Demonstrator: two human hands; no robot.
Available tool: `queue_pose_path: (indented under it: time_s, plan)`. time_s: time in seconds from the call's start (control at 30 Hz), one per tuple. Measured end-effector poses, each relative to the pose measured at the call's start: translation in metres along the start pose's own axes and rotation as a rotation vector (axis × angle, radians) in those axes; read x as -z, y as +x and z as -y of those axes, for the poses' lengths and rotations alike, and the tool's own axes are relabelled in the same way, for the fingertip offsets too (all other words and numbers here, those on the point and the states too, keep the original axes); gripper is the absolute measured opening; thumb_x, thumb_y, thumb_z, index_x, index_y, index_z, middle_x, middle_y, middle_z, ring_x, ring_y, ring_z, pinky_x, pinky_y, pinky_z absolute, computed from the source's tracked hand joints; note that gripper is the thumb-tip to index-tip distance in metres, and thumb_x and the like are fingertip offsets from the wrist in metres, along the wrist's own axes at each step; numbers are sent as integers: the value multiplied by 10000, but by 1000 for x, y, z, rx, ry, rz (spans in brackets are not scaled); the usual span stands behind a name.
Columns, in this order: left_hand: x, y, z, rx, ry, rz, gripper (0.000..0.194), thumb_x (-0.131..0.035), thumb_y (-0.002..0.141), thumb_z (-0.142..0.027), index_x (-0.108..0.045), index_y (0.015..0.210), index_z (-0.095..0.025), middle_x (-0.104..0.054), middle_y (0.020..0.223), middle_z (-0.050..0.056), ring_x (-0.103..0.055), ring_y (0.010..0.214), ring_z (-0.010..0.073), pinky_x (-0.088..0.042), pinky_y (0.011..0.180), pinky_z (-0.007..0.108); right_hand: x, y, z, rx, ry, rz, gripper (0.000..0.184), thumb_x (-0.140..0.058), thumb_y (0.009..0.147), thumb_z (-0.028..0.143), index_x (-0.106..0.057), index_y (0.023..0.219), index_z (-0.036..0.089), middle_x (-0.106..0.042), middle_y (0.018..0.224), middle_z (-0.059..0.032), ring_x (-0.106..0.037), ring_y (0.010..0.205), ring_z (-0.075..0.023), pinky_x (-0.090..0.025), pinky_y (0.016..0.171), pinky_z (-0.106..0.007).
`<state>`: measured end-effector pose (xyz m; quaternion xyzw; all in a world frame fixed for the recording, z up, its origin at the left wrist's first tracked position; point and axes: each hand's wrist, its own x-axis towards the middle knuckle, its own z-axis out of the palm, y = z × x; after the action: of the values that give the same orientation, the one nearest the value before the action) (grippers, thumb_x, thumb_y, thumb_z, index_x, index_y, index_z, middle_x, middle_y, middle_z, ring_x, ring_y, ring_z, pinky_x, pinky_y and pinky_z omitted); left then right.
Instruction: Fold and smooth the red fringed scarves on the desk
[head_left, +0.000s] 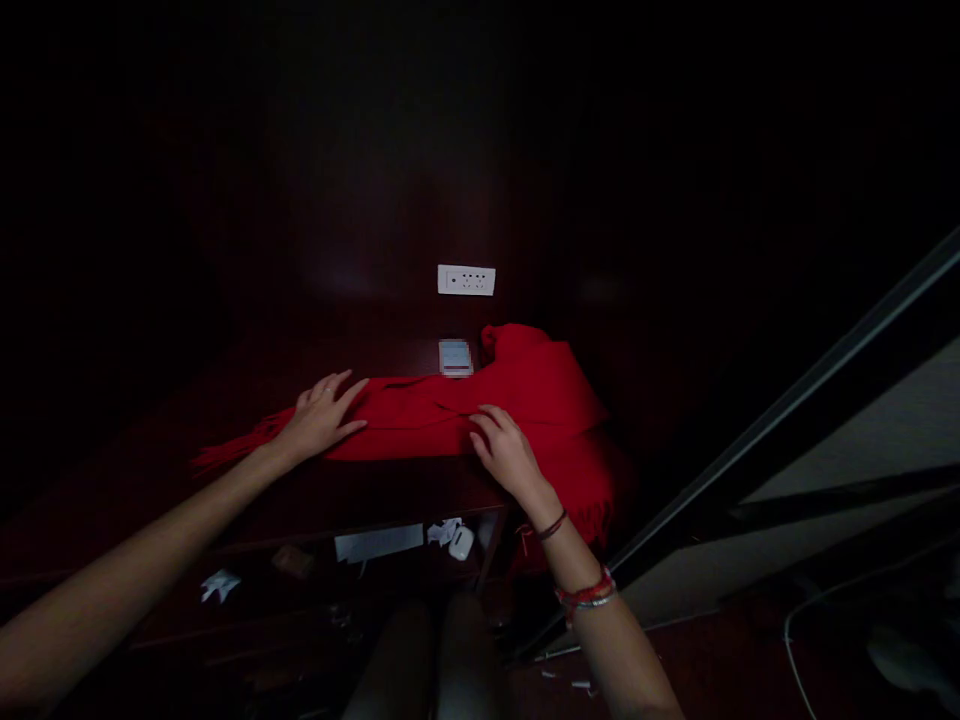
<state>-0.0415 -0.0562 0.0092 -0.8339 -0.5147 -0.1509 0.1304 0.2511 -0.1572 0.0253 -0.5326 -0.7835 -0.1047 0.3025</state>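
Between the left hand [319, 415] and right hand [506, 445], a hand could drop straight onto the scarf [420, 440]. Behind the left hand, bare tabletop [375, 355] gives passage until the phone [455, 360] and the scarf's bunched end block it. The wall [360, 220] closes the back; a slanting frame [787, 392] bounds the right.

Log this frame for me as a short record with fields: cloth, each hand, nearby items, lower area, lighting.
Cloth: red fringed cloth, spread lengthwise along the dark tabletop, bunched toward the right
Left hand: left hand on the cloth near its left fringe, fingers spread
Right hand: right hand at the middle of the cloth, fingers slightly bent
Nearby: lit-screen device by the cloth's far edge; white socket panel beyond it
Lower area: small white case beside crumpled white paper
Lighting: dim, edges nearly black
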Motion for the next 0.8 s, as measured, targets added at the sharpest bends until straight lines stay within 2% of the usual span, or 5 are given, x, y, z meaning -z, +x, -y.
queue_pose_path:
  time_s: [0.1,0.23,0.37,0.6,0.8]
  plan:
    - [-10,-45,42,299,8,158,777,-410,662,-589,-183,1291,-194,-207,1305,172,-210,1149,390,-293,801,539,-32,4,9,141,-7,68,376,-461,749,228,-449,1119,164,-427,1173,-89,-338,1109,-207,-296,924,-364]
    - [-15,-70,75,280,-138,224,653,-367,707,-510,-310,1232,-126,-443,1141,150,-410,1043,280,-340,833,401,-63,-2,-1,121,-26,138,307,-420,774,195,-504,1066,152,-472,1129,-102,-374,1086,-200,-298,922,-372]
    - [-8,-63,93,186,-256,118,401,-393,666,-284,-490,1029,-144,-538,998,79,-491,927,199,-352,838,296,-72,-7,-11,85,8,180,264,-369,804,188,-556,987,154,-550,997,-84,-484,941,-153,-366,860,-290]
    - [20,-53,130,160,-173,-287,351,-358,601,-148,-504,918,-169,-518,968,63,-468,942,189,-346,834,300,-72,-8,-11,42,42,188,272,-362,811,208,-548,1002,155,-550,1004,-82,-488,939,-137,-371,847,-258]
    - [6,-78,158,121,17,88,333,-402,555,-138,-530,855,-204,-499,1055,69,-410,1024,244,-311,844,387,-67,-7,-8,52,24,198,255,-360,808,188,-556,969,164,-561,945,-71,-495,910,-134,-386,816,-260]
